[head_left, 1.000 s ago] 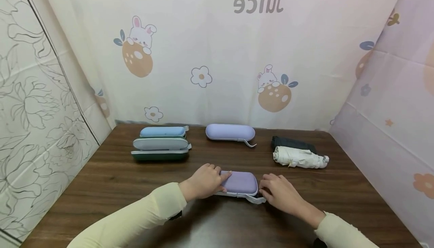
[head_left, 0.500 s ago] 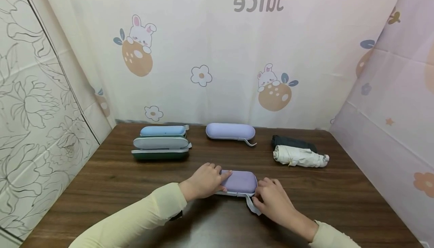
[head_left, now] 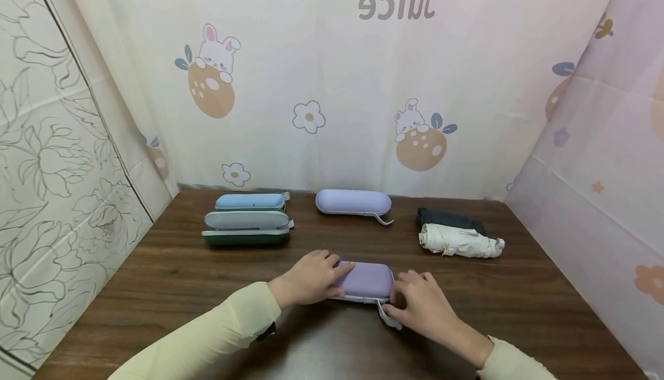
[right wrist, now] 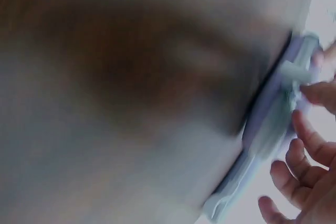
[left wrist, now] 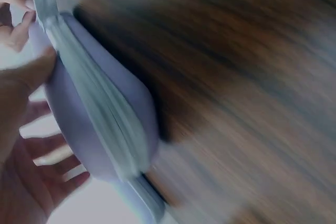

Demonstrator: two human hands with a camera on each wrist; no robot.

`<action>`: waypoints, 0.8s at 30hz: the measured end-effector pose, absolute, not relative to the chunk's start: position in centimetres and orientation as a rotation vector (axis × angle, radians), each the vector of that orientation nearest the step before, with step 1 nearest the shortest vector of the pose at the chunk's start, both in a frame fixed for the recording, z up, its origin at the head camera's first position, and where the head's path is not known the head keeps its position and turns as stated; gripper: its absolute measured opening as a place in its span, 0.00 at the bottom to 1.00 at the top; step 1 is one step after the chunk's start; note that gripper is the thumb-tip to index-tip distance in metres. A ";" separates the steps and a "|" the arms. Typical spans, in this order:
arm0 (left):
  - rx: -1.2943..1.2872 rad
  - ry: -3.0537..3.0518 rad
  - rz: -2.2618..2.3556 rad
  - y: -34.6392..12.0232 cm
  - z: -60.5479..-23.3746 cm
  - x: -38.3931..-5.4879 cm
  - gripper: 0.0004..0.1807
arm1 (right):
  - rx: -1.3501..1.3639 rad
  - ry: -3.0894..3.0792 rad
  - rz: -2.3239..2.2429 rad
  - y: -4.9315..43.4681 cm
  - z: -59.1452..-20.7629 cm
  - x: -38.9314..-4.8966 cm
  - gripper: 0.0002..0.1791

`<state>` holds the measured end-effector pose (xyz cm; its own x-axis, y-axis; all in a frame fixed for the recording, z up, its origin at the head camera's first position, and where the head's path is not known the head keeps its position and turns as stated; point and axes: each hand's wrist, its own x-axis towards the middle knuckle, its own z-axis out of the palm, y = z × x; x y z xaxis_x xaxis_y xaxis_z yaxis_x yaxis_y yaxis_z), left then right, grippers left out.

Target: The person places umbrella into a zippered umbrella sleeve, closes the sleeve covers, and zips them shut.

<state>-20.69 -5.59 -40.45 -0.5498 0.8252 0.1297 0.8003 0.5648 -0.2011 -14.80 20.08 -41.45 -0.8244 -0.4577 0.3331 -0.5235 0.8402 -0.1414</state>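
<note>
A purple zip-up case (head_left: 365, 279) with a pale zip band lies near the table's middle. My left hand (head_left: 307, 279) grips its left part, with the thumb on the near side and fingers reaching across the top and far side. At the right end, my right hand (head_left: 422, 306) has bent fingers close to the zip. In the right wrist view, thumb and index finger pinch the small zip pull (right wrist: 293, 94). A pale strap (head_left: 389, 318) hangs from the case's near right corner, beside the right thumb. The left wrist view shows the zip band (left wrist: 97, 95) along the side.
On the brown wooden table (head_left: 171, 311), an open dark green case (head_left: 246, 237) and a blue case (head_left: 250, 201) stand back left. A lavender case (head_left: 353, 202) lies at the back middle. A white folded umbrella (head_left: 461, 241) rests before a black bundle (head_left: 448, 218) at right.
My right hand has moved left, closer to the purple case's right end. The strap has swung from pointing right to hanging toward the near edge. My left hand has shifted slightly left.
</note>
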 end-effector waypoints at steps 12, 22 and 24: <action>-1.285 -2.816 -0.692 -11.3 -42.3 -22.0 0.39 | 1.012 -2.895 0.899 23.4 -41.0 -18.5 0.39; -1.250 -2.732 -1.136 -12.1 -43.3 -22.0 0.38 | 1.050 -2.856 1.189 22.8 -41.8 -19.3 0.39; -1.236 -2.725 -1.156 -12.0 -43.3 -22.1 0.37 | 1.038 -2.850 1.189 22.7 -41.9 -19.5 0.39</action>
